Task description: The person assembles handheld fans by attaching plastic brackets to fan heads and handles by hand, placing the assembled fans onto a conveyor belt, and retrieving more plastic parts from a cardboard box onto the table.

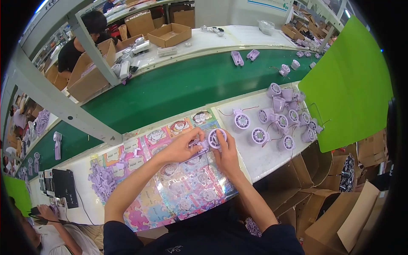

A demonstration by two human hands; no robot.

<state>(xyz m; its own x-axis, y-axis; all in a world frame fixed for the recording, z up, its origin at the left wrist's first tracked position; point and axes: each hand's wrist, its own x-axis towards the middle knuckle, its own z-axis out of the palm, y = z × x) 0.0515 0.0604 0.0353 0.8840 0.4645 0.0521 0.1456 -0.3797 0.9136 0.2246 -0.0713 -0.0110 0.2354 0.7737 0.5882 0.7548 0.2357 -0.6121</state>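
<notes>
Holding a round, light purple fan head (217, 139) in the right hand (227, 155), with a narrow grip around its rim. Pinching a small purple plastic part (202, 146) in the left hand (182, 148), bent in tight, right next to the fan head. Too covered to tell if joined to it. Held up over a shiny picture sheet (178, 187) of many bright colors, near its right side, on a white table (255, 159).

To the right, on the same table, a bunch of other fan heads (281, 121), some with thin wires. At the left side of the sheet, a messy pile of little purple pieces (102, 180).

Past the sheet, a long green belt (178, 83), with two purple shells (237, 58) lying side by side on top. Farther back, an open cardboard box (170, 35). At the far right, a big bright green panel (352, 85). Down below that, more brown boxes (335, 221). At the lower left, a co-worker's hand (49, 212).
</notes>
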